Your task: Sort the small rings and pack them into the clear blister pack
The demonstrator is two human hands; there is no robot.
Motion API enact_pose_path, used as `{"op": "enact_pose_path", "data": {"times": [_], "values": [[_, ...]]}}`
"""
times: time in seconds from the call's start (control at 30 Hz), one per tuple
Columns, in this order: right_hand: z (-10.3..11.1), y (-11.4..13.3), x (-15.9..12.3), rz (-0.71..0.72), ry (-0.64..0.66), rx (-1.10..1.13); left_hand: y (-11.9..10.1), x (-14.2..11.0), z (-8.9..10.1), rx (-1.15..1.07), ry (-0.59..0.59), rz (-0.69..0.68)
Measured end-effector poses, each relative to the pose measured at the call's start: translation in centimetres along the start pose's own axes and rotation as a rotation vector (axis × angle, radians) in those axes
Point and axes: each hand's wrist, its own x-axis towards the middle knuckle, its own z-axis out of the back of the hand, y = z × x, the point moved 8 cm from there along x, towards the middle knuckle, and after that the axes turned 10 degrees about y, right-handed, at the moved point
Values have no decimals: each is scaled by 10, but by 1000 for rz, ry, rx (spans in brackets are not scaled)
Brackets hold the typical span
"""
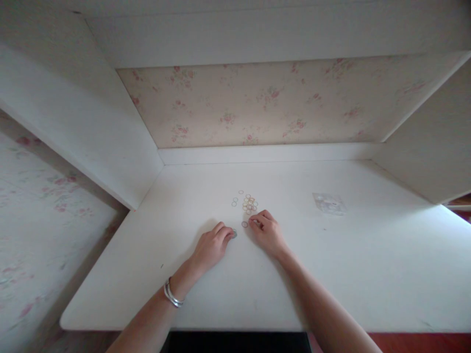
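My left hand (215, 243) is closed in a pinch on a small bunch of greenish thin rings (234, 234), resting low over the white desk. Facing it, my right hand (267, 231) has its thumb and forefinger pinched together at the desk surface; what lies between the fingertips is too small to make out. Just left of those fingertips lies a single brownish ring (245, 224). Beyond both hands is a loose cluster of thin rings (250, 202) in yellowish, orange and green tones, some overlapping. A few pale greenish rings (234, 201) lie left of the cluster.
A clear plastic bag (329, 203) lies flat to the right on the white desk (368, 274). White side panels (91, 127) and an overhead shelf (257, 39) frame the desk, with floral wallpaper (257, 105) behind. A dark sliver (162, 265) lies left of my left forearm.
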Motion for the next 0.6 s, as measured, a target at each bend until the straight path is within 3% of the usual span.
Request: {"op": "enact_pose_path", "data": {"times": [0.23,0.4,0.6], "values": [[-6,12,-3,52,90,-103,0,-2,-2,14,31,32],[-10,20,-4,93,161,-232,7,-2,8,-217,-46,77],[-19,19,-3,100,232,-326,36,-1,12,-507,-108,245]]}}
